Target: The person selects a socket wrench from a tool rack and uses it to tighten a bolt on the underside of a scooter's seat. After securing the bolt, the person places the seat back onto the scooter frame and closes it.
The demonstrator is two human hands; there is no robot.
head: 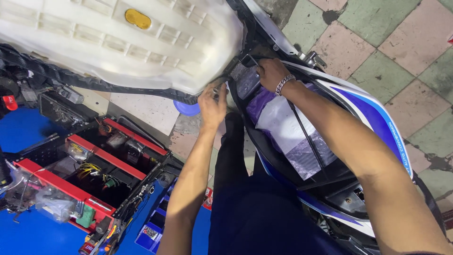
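Under raised seat (141,42): 2 hands (212,101) at hinge (240,61); toolbox (89,174) beside.

Motorbike repair workshop: white-blue scooter (368,118) with raised seat, red-black open metal toolbox (94,165) with wires, tiled floor (406,42).

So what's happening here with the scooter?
A person leans over a scooter whose seat is flipped up, its white underside showing. Both hands work at the hinge end of the open storage compartment: the left hand at the seat's edge, the right hand, with a wrist chain, on the black hinge area. Plastic bags lie in the compartment. A red tool tray stands at the left.
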